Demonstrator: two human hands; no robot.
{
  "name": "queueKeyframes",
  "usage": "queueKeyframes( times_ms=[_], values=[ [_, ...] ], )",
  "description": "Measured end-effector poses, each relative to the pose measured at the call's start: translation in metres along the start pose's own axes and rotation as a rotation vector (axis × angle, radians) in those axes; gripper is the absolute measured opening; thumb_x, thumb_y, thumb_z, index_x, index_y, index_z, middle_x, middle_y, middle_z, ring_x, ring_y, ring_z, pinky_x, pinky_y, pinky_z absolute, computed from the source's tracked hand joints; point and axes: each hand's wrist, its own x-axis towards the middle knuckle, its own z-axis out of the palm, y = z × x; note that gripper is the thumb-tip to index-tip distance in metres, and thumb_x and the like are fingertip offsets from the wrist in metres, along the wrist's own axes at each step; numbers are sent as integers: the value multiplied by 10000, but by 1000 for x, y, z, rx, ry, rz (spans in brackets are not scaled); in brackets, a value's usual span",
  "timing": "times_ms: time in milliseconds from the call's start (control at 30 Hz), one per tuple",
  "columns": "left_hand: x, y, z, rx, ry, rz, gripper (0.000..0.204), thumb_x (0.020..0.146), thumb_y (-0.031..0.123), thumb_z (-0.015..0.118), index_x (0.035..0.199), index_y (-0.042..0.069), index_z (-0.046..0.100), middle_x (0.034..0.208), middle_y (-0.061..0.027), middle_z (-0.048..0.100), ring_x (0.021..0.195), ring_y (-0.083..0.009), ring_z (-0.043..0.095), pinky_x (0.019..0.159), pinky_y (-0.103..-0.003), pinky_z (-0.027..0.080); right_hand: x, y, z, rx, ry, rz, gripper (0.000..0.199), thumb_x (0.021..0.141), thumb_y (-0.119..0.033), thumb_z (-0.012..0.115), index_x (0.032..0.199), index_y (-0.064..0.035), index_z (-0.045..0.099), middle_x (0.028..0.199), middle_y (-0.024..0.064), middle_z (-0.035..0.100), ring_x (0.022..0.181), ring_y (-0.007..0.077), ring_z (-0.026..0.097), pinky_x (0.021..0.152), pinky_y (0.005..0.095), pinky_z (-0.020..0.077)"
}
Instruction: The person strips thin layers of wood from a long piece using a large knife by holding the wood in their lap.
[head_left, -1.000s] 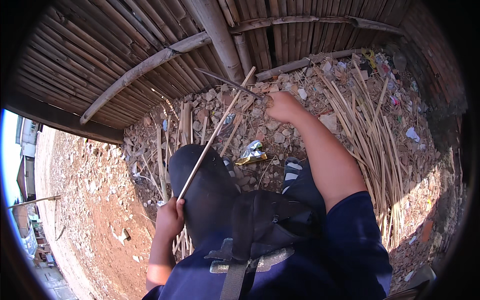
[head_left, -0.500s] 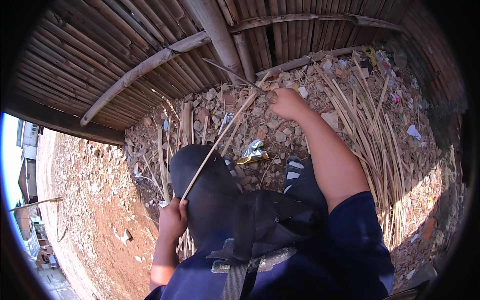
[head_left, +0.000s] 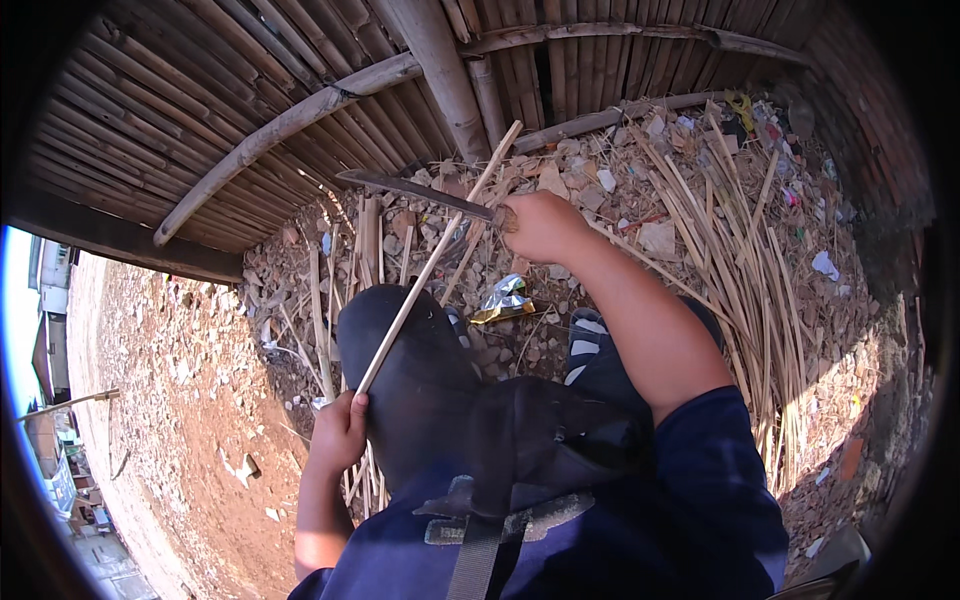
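My left hand is closed round the lower end of a thin bamboo strip beside my left knee. The strip slants up and to the right, over the dark trouser leg. In my right hand is the handle of a machete, its long dark blade pointing left. Partway up, the blade crosses the strip; whether its edge bites into the bamboo I cannot tell.
A pile of bamboo strips lies on the right, and more upright pieces stand left of my knee. A slatted bamboo wall rises ahead. Stones, scraps and a shiny foil wrapper cover the ground between my feet.
My right hand has drawn the machete down and to the left along the strip. The strip's far end now shows above the blade. My left hand has barely moved.
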Motion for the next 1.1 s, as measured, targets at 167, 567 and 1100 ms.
queueKeyframes(
  times_ms=[167, 567, 1100],
  values=[
    [-3, -9, 3, -29, -17, -14, 446, 1059, 350, 471, 816, -17, 544, 678, -267, 580, 688, -495, 593, 612, -497, 449, -20, -53, -9, -144, -245, -129, 337, 738, -192, 677, 1062, -104, 712, 943, 188, 708, 942, 364, 689, 849, 491, 546],
    [-3, -11, 3, -74, -20, -17, 446, 1064, 356, 468, 837, -19, 549, 669, -253, 571, 658, -456, 585, 612, -471, 449, -14, -44, 0, -44, -227, -119, 304, 741, -214, 692, 1015, -85, 716, 939, 190, 706, 987, 377, 677, 862, 483, 543],
    [2, -15, 1, -111, -60, 10, 457, 1072, 360, 463, 845, -25, 558, 654, -196, 563, 602, -297, 534, 613, -410, 449, -12, -36, 0, -145, -273, -161, 337, 743, -183, 658, 1064, -88, 703, 973, 192, 714, 936, 383, 688, 832, 476, 545]
  ],
)
